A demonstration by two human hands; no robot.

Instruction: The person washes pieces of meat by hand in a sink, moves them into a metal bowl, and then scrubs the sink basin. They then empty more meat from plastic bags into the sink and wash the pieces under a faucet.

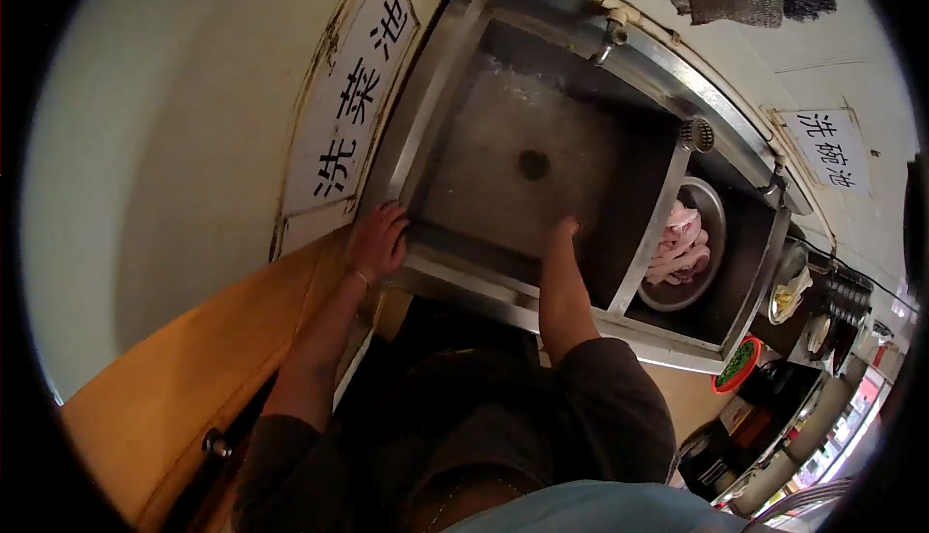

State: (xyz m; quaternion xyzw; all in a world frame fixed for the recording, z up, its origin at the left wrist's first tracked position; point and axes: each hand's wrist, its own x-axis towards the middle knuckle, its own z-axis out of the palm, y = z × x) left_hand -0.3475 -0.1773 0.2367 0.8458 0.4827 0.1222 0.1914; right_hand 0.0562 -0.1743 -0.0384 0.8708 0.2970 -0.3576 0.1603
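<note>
My left hand rests on the front left corner of the steel sink's rim, fingers laid over the edge and holding nothing. Down inside the large left basin goes my right forearm, with only a small part of my right hand showing. Its fingers are hidden, so whether they hold anything cannot be made out. Shallow water seems to cover the basin floor, with bright ripples toward the back. A dark round drain lies beyond my right hand.
A metal bowl of pale pink raw meat stands in the right basin. Above the left basin is a tap. A metal strainer cup sits by the divider. Further right are a plate and a red basket of green vegetables.
</note>
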